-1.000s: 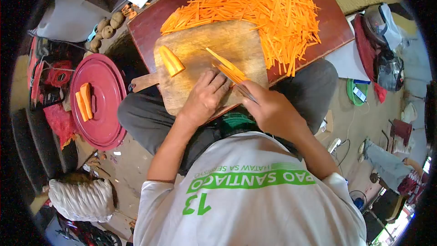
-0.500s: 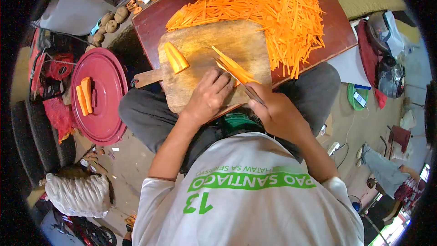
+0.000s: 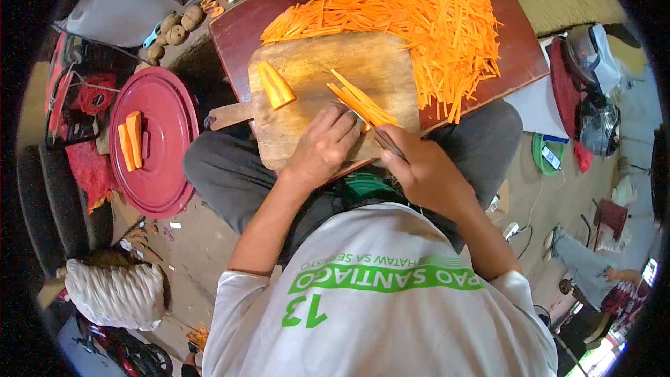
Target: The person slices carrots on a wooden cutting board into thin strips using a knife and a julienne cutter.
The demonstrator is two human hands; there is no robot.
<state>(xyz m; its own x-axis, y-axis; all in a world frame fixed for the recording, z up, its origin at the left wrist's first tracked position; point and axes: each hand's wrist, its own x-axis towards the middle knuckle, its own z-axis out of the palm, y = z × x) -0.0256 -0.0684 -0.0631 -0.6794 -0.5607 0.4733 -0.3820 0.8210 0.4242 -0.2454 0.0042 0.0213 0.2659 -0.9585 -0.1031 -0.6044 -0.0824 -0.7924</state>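
My left hand (image 3: pixel 325 141) rests on the wooden cutting board (image 3: pixel 300 63), fingers curled and pressed down on a carrot piece that they mostly hide. My right hand (image 3: pixel 422 167) is closed round a knife (image 3: pixel 391 145), whose blade lies right beside the left fingertips. Cut carrot sticks (image 3: pixel 366 105) lie along the blade's far side. A larger cut piece of carrot (image 3: pixel 276 86) sits near the board's left edge. Beyond the board spreads a big heap of carrot strips (image 3: pixel 440 21).
The board stands on a dark red table (image 3: pixel 237 24) over my lap. To the left, a red round lid (image 3: pixel 164 181) bears carrot pieces (image 3: pixel 130 141). Brown round objects (image 3: pixel 183 24) lie further back. A green basket (image 3: pixel 544 152) with a phone is at right; a person (image 3: pixel 593 272) is beyond.
Carrot sticks by the blade have spread apart slightly on the board. Both hands keep nearly the same place, and the whole view has shifted a little.
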